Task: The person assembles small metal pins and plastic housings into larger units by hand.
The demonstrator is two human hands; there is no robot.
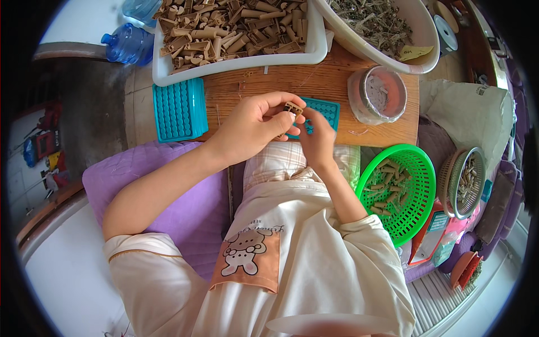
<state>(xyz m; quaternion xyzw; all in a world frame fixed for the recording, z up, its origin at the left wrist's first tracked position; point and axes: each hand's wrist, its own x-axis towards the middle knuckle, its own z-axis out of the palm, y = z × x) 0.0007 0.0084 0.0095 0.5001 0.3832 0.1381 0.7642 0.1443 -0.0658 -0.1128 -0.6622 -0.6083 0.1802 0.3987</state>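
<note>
Over the near edge of the wooden table, my left hand (pixel 251 122) pinches a small brown plastic part (pixel 292 109) between thumb and fingers. Its upper end shows dark openings; the rest is hidden by the fingers. Close against it on the right is my right hand (pixel 319 138), slightly blurred, its fingers curled in toward the left fingertips. Whatever they grip is too small or hidden to make out. Partly behind both hands lies a teal tray (pixel 328 112) with rows of round hollows.
A stack of teal trays (pixel 178 111) stands at left. Behind are a white bin (pixel 241 63) of brown parts and a pale tub (pixel 422 62) of small wired pieces. A plastic-lined container (pixel 359 101) stands at right. Beside my lap sits a green basket (pixel 416 216) holding brown parts.
</note>
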